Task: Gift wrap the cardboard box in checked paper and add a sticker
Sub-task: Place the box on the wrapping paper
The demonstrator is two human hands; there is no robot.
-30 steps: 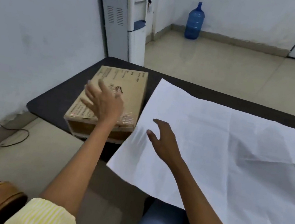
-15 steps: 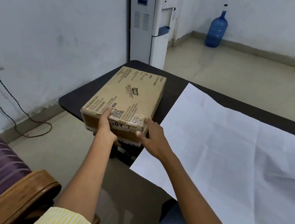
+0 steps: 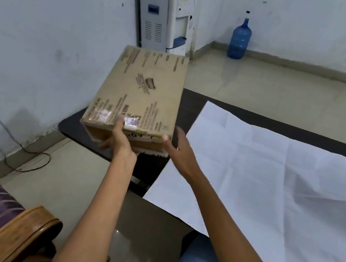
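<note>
Your left hand gripped the cardboard box at its near edge, thumb on top; your right hand clasped its near right corner. You held it above the surface's left end, beside the spread paper.

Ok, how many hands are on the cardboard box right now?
2. The left hand grips the near edge of the cardboard box, thumb on top. The right hand holds its near right corner, thumb against the front edge.
</note>
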